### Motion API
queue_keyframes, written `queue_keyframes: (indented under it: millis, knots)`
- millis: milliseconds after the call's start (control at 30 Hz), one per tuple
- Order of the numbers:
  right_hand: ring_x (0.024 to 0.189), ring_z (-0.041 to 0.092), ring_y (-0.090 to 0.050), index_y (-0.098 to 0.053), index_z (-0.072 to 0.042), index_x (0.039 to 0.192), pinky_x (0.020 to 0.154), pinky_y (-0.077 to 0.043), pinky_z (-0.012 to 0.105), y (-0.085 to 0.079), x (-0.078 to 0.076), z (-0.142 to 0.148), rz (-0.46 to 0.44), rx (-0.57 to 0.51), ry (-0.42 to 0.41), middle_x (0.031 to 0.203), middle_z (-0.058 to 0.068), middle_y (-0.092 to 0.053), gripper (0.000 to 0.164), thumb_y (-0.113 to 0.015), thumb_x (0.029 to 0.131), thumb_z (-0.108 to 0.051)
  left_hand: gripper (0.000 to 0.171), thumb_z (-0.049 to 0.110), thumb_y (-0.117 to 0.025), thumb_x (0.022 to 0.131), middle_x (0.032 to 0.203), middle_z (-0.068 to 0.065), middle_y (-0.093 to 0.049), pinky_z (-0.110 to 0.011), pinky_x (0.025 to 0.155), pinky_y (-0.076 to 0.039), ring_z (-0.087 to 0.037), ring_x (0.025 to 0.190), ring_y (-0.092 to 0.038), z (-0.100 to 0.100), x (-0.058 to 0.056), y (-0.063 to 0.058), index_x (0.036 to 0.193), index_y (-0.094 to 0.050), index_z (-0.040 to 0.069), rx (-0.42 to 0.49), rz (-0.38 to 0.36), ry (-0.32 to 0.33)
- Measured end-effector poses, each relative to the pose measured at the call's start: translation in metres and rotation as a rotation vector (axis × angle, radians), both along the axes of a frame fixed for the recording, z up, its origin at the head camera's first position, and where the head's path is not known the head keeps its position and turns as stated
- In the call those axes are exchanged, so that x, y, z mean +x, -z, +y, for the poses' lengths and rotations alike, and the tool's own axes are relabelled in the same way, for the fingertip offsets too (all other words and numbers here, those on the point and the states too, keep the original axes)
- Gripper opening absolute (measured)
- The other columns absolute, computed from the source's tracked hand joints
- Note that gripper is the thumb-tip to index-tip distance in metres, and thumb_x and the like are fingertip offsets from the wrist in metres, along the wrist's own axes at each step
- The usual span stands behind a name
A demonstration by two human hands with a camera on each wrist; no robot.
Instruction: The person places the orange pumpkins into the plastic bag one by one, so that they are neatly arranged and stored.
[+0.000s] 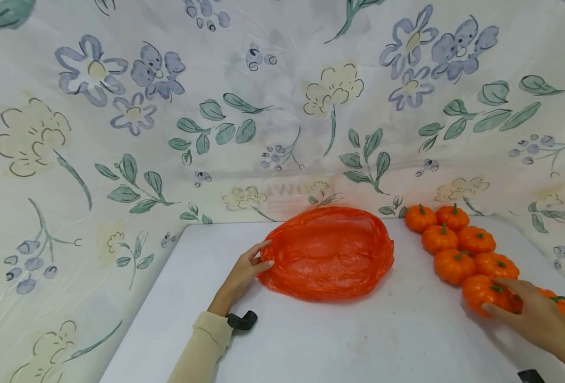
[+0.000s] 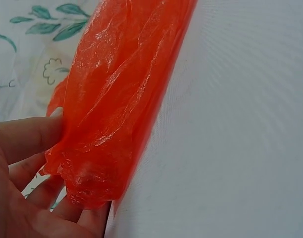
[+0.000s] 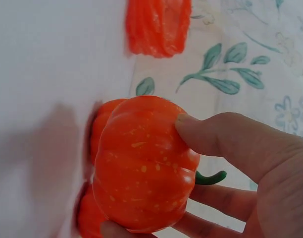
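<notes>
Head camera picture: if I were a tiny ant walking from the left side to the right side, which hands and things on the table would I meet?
left hand → orange plastic bag → leftmost pumpkin → held pumpkin → right hand

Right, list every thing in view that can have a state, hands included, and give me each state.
Red plastic bag: spread wide, wrinkled, left end held.
Left hand: pinching the red plastic bag.
Held pumpkin: gripped; lifted or not, I can't tell.
Right hand: gripping the held pumpkin.
Other pumpkins: clustered on the table, most stems up.
Table: faintly smudged.
</notes>
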State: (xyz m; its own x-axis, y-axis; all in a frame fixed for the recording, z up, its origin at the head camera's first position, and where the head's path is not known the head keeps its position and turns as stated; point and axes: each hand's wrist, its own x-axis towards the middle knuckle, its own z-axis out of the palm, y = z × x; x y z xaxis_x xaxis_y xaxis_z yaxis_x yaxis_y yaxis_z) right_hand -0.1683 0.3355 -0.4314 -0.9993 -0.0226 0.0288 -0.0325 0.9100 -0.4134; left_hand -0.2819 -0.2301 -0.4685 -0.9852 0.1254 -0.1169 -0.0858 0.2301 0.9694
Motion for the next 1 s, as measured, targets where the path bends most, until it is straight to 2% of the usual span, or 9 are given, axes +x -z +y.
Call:
queue_keyframes:
  millis: [67,100,200,300,367,433,600,733,1000]
  knots:
    - [0.109,0.062,-0.043,-0.046,0.015,0.133,0.087,-0.042,0.075,-0.004,0.001,0.000,0.022,-0.001,0.000,0.126,0.049,-0.041,0.077,-0.076,0.087,-0.040,0.060,0.017,-0.069,0.093,0.162,-0.004,-0.033,-0.046,0.107,-0.048,-0.033,0.141,-0.043,0.001,0.000,0.001,0.148,-0.048,0.028,-0.005,0.001,0.000]
    - [0.107,0.060,-0.045,-0.046,0.014,0.133,0.085,-0.044,0.073,-0.006,0.001,-0.001,0.039,-0.004,-0.004,0.126,0.049,-0.042,0.076,-0.075,0.088,-0.039,0.060,0.017,-0.069,0.093,0.162,-0.004,-0.033,-0.046,0.107,-0.049,-0.033,0.141,-0.044,0.001,0.000,0.001,0.148,-0.048,0.028,-0.006,0.002,-0.002]
    - [0.093,0.049,-0.051,-0.048,0.013,0.132,0.075,-0.055,0.051,-0.010,-0.001,-0.005,0.094,-0.022,-0.016,0.118,0.044,-0.048,0.072,-0.077,0.087,-0.034,0.060,0.017,-0.069,0.093,0.162,-0.004,-0.032,-0.045,0.106,-0.049,-0.033,0.141,-0.044,0.001,0.000,0.002,0.148,-0.048,0.028,-0.009,0.003,-0.002]
    - [0.093,0.040,-0.053,-0.050,0.011,0.132,0.065,-0.057,0.040,-0.013,-0.004,-0.013,0.150,-0.077,-0.053,0.120,0.037,-0.050,0.068,-0.080,0.085,-0.028,0.061,0.017,-0.069,0.093,0.163,-0.005,-0.032,-0.044,0.106,-0.049,-0.033,0.141,-0.044,0.002,0.000,0.002,0.149,-0.047,0.027,-0.010,0.003,0.006]
    - [0.099,0.044,-0.053,-0.051,0.009,0.134,0.070,-0.060,0.045,-0.015,-0.007,-0.019,0.175,-0.110,-0.082,0.125,0.034,-0.050,0.068,-0.081,0.084,-0.027,0.061,0.016,-0.068,0.093,0.163,-0.005,-0.032,-0.044,0.106,-0.049,-0.033,0.140,-0.044,0.002,0.000,0.002,0.149,-0.046,0.026,-0.006,0.006,0.012]
    - [0.109,0.049,-0.050,-0.050,0.008,0.136,0.077,-0.057,0.058,-0.016,-0.011,-0.026,0.189,-0.138,-0.117,0.134,0.035,-0.046,0.069,-0.080,0.085,-0.026,0.061,0.015,-0.068,0.093,0.162,-0.005,-0.033,-0.043,0.106,-0.050,-0.032,0.139,-0.046,0.003,-0.001,0.001,0.149,-0.047,0.026,-0.002,0.009,0.011]
    - [0.117,0.049,-0.046,-0.053,0.002,0.137,0.083,-0.055,0.061,-0.021,-0.020,-0.041,0.239,-0.176,-0.180,0.138,0.030,-0.049,0.066,-0.082,0.083,-0.023,0.061,0.014,-0.069,0.093,0.162,-0.005,-0.033,-0.039,0.102,-0.053,-0.030,0.134,-0.050,0.004,-0.003,0.001,0.149,-0.047,0.025,0.008,0.010,0.012]
    - [0.123,0.050,-0.044,-0.053,0.000,0.138,0.089,-0.046,0.072,-0.026,-0.028,-0.056,0.239,-0.218,-0.221,0.140,0.028,-0.049,0.064,-0.080,0.084,-0.022,0.062,0.013,-0.070,0.092,0.163,-0.006,-0.031,-0.037,0.100,-0.055,-0.029,0.132,-0.051,0.005,-0.003,0.001,0.148,-0.048,0.024,0.018,0.003,0.016]
    - [0.128,0.047,-0.044,-0.051,-0.007,0.142,0.090,-0.050,0.069,-0.037,-0.051,-0.093,0.220,-0.223,-0.270,0.146,0.024,-0.046,0.063,-0.076,0.089,-0.030,0.063,0.010,-0.069,0.091,0.164,-0.008,-0.029,-0.038,0.101,-0.054,-0.030,0.131,-0.051,0.007,-0.003,-0.001,0.149,-0.047,0.023,0.014,0.004,0.022]
